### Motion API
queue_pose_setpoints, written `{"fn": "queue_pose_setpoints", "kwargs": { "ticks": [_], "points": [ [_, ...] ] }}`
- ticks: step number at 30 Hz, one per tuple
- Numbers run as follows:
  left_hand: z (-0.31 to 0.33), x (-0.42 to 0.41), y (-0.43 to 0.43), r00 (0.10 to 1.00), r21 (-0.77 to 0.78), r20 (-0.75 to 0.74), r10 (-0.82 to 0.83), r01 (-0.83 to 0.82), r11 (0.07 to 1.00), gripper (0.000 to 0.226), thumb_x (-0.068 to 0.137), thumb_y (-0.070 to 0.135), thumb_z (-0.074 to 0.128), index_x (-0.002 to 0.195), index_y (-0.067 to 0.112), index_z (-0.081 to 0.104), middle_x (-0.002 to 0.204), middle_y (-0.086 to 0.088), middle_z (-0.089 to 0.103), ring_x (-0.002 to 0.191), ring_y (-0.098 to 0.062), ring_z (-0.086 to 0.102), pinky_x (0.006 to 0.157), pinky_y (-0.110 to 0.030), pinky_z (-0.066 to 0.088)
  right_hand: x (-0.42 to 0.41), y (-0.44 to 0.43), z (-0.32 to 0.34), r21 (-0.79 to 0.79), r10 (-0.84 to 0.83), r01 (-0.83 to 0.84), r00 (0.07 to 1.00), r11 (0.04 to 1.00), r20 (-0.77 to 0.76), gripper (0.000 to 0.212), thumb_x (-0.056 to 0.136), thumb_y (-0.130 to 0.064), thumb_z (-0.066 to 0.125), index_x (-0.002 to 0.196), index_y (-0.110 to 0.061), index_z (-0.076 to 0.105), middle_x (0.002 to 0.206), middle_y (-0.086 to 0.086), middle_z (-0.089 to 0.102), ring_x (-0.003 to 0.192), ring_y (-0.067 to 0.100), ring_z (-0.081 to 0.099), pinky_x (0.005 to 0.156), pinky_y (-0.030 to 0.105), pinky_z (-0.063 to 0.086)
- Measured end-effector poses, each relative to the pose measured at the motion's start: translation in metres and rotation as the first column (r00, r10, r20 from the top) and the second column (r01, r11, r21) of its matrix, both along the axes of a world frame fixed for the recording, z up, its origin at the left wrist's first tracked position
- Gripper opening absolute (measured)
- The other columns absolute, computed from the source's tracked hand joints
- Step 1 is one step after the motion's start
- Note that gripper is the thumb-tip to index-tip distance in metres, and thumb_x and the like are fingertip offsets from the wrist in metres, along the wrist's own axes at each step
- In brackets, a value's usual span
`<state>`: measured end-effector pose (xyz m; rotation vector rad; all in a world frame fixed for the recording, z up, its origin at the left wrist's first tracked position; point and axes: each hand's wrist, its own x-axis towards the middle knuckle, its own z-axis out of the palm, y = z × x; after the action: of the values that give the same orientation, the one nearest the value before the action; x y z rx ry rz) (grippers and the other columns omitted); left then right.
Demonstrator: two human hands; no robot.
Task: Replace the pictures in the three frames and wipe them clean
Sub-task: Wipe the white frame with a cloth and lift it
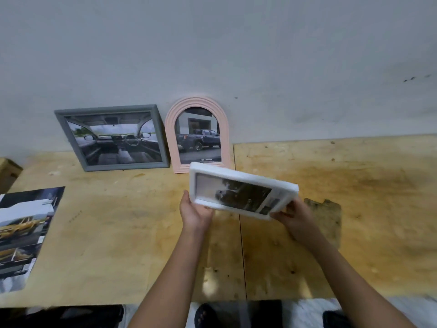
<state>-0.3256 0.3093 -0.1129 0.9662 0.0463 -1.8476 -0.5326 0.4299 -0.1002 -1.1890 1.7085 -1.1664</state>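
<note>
The white frame (246, 179) is being held tilted above the plywood table (118, 233), motion-blurred, so the dark picture (236, 195) inside it is hard to read. The left hand (195, 213) is gripping its lower left corner and the right hand (294, 217) is pinching its lower right corner. The fingers of both are disappearing behind the frame. The frame is hiding the foot of the pink arched frame (197, 101).

A brownish patch (328, 216) is showing just behind the right hand; whether it is cloth or a stain cannot be told. A stack of car brochure pages (26, 235) is lying at the left, cut off by the picture edge, as is a cardboard box (8, 171) beyond it.

Three frames are showing in all. Two are leaning against the wall (212, 55), side by side. The grey rectangular frame (127, 166) is holding a car-interior photo (115, 143). The pink one is holding a dark pickup-truck photo (199, 138).
</note>
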Motion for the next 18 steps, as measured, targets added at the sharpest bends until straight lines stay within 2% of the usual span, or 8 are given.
{"fn": "queue_pose_setpoints", "kwargs": {
  "ticks": [2, 4, 5, 8, 10, 13, 15, 18],
  "points": [
    [0.006, -0.002, -0.010, 0.996, -0.042, -0.091, 0.023, -0.027, 0.999, 0.031, 0.091, 0.020, 0.039, 0.079, 0.008, 0.065, 0.071, -0.010, 0.065, 0.073, -0.020, 0.064, 0.083, -0.031, 0.051, -0.004, 0.004, 0.005, 0.008, 0.083, -0.083, 0.993, 0.997, -0.089, 0.036, 0.078, 0.005, 0.067, 0.098, -0.024, 0.059, 0.098, -0.002, 0.062, 0.091, -0.005, 0.060, 0.074, 0.013, 0.051],
    [0.008, -0.005, -0.022, 0.994, -0.059, -0.104, 0.029, -0.035, 0.998, 0.051, 0.090, 0.018, 0.036, 0.043, 0.015, 0.055, 0.043, 0.002, 0.052, 0.042, -0.011, 0.054, 0.055, -0.017, 0.049, -0.012, 0.009, 0.009, 0.069, 0.228, -0.220, 0.965, 0.973, -0.129, 0.033, 0.078, 0.011, 0.061, 0.101, -0.013, 0.065, 0.104, -0.001, 0.065, 0.100, -0.001, 0.060, 0.084, 0.013, 0.049],
    [0.010, -0.004, -0.027, 0.996, -0.069, -0.091, 0.003, -0.009, 0.998, 0.061, 0.094, 0.019, 0.032, 0.035, 0.017, 0.049, 0.037, 0.005, 0.047, 0.035, -0.009, 0.049, 0.049, -0.013, 0.046, -0.015, 0.011, 0.012, 0.111, 0.282, -0.270, 0.953, 0.956, -0.113, 0.038, 0.078, 0.017, 0.054, 0.101, -0.010, 0.067, 0.109, -0.002, 0.065, 0.106, -0.001, 0.059, 0.089, 0.013, 0.047],
    [0.014, -0.008, -0.030, 0.994, -0.140, -0.049, -0.096, 0.088, 0.986, 0.065, 0.097, 0.023, 0.028, 0.035, 0.019, 0.048, 0.038, 0.007, 0.046, 0.036, -0.008, 0.048, 0.056, -0.020, 0.042, -0.016, 0.012, 0.025, 0.252, 0.356, -0.330, 0.932, 0.910, -0.064, 0.049, 0.081, 0.019, 0.038, 0.100, -0.013, 0.070, 0.111, -0.009, 0.065, 0.107, -0.010, 0.056, 0.088, 0.006, 0.043],
    [0.011, -0.012, -0.027, 0.993, -0.160, -0.074, -0.091, 0.078, 0.984, 0.058, 0.095, 0.022, 0.032, 0.039, 0.019, 0.049, 0.041, 0.008, 0.047, 0.038, -0.007, 0.049, 0.064, -0.022, 0.035, -0.010, 0.008, 0.031, 0.275, 0.337, -0.322, 0.941, 0.906, -0.009, 0.038, 0.090, 0.009, 0.038, 0.103, -0.014, 0.066, 0.109, -0.013, 0.064, 0.103, -0.007, 0.057, 0.079, 0.003, 0.044],
    [0.011, -0.020, -0.027, 0.995, -0.173, -0.033, -0.091, 0.084, 0.981, 0.044, 0.091, 0.023, 0.041, 0.048, 0.020, 0.048, 0.045, 0.008, 0.046, 0.043, -0.008, 0.049, 0.067, -0.024, 0.035, 0.001, -0.002, 0.039, 0.241, 0.273, -0.274, 0.961, 0.931, 0.040, 0.019, 0.096, -0.005, 0.041, 0.109, -0.011, 0.055, 0.107, -0.008, 0.060, 0.097, -0.005, 0.053, 0.070, -0.001, 0.040],
    [0.017, -0.029, -0.030, 0.990, -0.178, 0.086, -0.112, 0.125, 0.976, 0.038, 0.090, 0.023, 0.044, 0.053, 0.020, 0.046, 0.048, 0.007, 0.046, 0.047, -0.009, 0.047, 0.065, -0.025, 0.038, 0.003, -0.007, 0.044, 0.180, 0.198, -0.211, 0.976, 0.961, 0.087, 0.016, 0.097, -0.018, 0.044, 0.111, -0.017, 0.052, 0.110, -0.005, 0.057, 0.100, -0.002, 0.053, 0.078, 0.005, 0.043],
    [0.034, -0.053, -0.034, 0.949, -0.224, 0.306, -0.071, 0.144, 0.964, 0.030, 0.092, 0.017, 0.044, 0.062, 0.018, 0.044, 0.056, 0.003, 0.043, 0.054, -0.011, 0.041, 0.061, -0.025, 0.037, -0.003, -0.019, 0.043, 0.176, 0.150, -0.189, 0.965, 0.966, 0.214, 0.021, 0.094, -0.045, 0.040, 0.112, -0.041, 0.049, 0.122, -0.012, 0.053, 0.108, -0.002, 0.052, 0.083, 0.018, 0.046]
  ]
}}
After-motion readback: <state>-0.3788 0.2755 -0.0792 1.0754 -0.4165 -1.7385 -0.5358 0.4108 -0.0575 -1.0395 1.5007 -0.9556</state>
